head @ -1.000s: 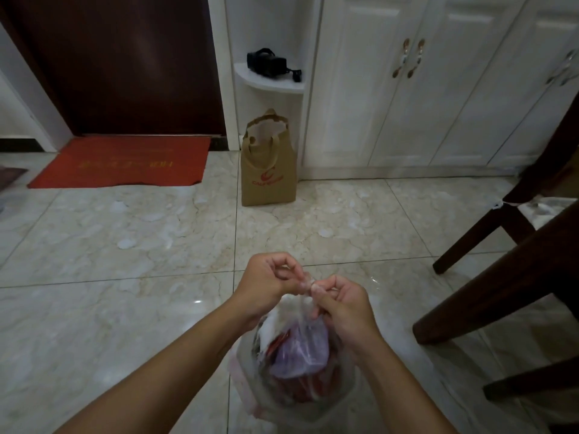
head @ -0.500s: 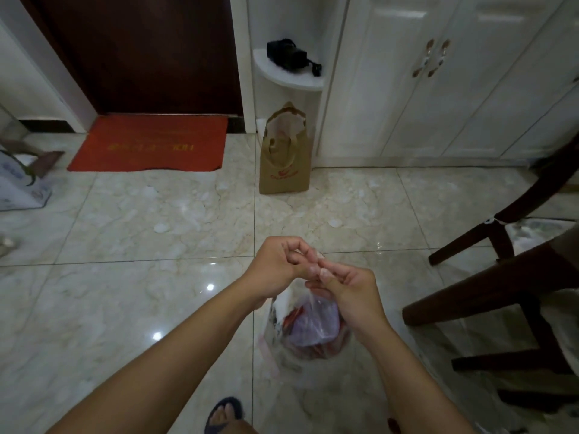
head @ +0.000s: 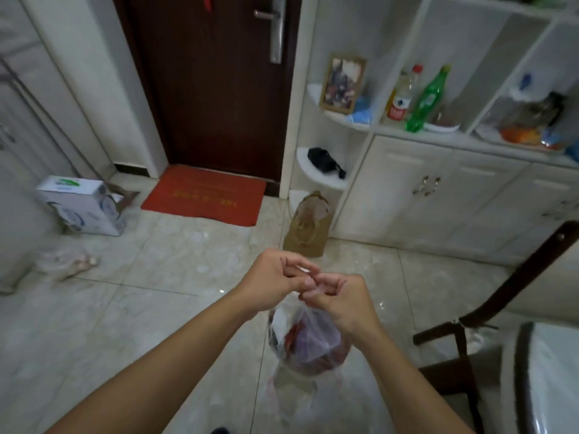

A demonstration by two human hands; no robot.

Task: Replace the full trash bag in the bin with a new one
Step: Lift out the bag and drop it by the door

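Hands meet near the middle: left hand (head: 275, 274) and right hand (head: 340, 297) both pinch the top of the full trash bag (head: 305, 339), which hangs just under them. Tying it looks like the step. Next, pull the knot tight.

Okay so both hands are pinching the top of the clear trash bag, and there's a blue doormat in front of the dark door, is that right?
Not quite. The head view shows the doormat is red, not blue. The rest holds: the left hand and right hand pinch the top of the clear trash bag, and the mat lies before the dark door.
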